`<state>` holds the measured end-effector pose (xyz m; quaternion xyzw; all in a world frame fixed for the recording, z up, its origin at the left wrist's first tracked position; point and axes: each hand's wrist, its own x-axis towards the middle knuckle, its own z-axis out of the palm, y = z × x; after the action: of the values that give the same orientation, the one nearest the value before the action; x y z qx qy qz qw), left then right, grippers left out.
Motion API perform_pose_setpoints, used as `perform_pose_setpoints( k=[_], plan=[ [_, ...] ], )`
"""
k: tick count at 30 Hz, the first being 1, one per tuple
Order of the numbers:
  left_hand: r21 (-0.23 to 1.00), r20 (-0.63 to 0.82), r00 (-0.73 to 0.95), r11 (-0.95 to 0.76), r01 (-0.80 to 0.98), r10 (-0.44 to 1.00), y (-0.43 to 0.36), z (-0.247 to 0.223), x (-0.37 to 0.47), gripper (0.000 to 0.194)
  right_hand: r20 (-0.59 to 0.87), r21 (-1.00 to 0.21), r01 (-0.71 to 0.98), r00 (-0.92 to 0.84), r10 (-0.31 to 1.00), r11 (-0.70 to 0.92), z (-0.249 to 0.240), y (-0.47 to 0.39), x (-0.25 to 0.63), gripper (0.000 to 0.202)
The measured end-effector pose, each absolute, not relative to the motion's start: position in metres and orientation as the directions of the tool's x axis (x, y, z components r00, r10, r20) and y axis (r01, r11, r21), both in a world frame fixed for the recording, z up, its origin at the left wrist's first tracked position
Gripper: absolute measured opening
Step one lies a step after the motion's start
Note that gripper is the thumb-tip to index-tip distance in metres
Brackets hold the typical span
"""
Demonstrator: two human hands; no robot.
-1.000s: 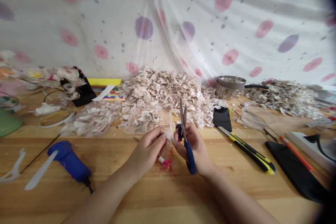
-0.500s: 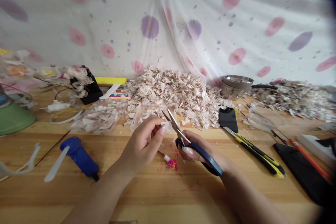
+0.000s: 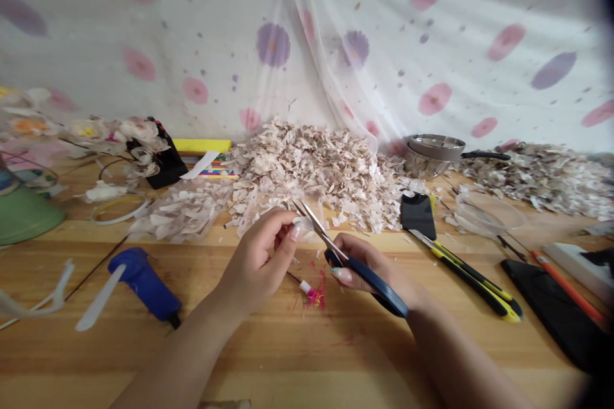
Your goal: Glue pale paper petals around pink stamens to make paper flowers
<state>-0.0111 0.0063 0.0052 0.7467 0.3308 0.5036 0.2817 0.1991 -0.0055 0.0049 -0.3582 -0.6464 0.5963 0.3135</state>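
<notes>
My left hand [image 3: 261, 252] pinches a small whitish petal-like piece [image 3: 303, 225] between thumb and fingers. In my right hand [image 3: 367, 262] is a pair of dark blue-handled scissors [image 3: 378, 287], its blades almost together and pointing up and left beside the piece. Below the hands on the wooden table [image 3: 288, 358] lies a thin stem with a white band and a pink, yellow-tipped tuft [image 3: 315, 297]. Red specks are scattered around it. Behind both hands rises a large heap of pale, dry petal-like flakes [image 3: 311, 166].
To the left lie a blue glue gun [image 3: 146, 284] with a white stick and some white fabric-like flowers [image 3: 139, 134]. At right are a black-yellow utility knife [image 3: 470, 275], a dark flat object [image 3: 547, 307], metal bowls [image 3: 434, 150] and a second flake heap [image 3: 551, 179].
The scissor blades have closed from a wider opening. My right hand has shifted very slightly right, while my left hand keeps its pinch on the whitish piece.
</notes>
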Motion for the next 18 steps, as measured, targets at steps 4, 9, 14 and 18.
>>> perform_pose_setpoints(
  k=[4,9,14,18],
  plan=[
    [0.755,0.560,0.279,-0.619,0.215,0.780,0.0063,0.0050,-0.0106,0.008,-0.032,-0.996,0.084,-0.540,0.841,0.016,0.0056,-0.0052,0.1988,0.055],
    [0.772,0.547,0.278,-0.604,0.197,0.790,0.0066,0.0033,-0.0109,0.009,-0.042,-0.997,0.075,-0.534,0.845,-0.002,0.0044,-0.0046,0.1991,0.052],
    [0.792,0.525,0.274,-0.580,0.191,0.806,0.0055,0.0050,-0.0133,0.010,-0.088,-0.995,0.093,-0.527,0.845,-0.046,0.0009,-0.0028,0.2016,0.053],
    [0.800,0.504,0.283,-0.565,0.203,0.816,0.0066,0.0052,-0.0154,0.012,-0.133,-0.989,0.126,-0.511,0.849,-0.079,0.0009,-0.0012,0.2050,0.055]
  ],
)
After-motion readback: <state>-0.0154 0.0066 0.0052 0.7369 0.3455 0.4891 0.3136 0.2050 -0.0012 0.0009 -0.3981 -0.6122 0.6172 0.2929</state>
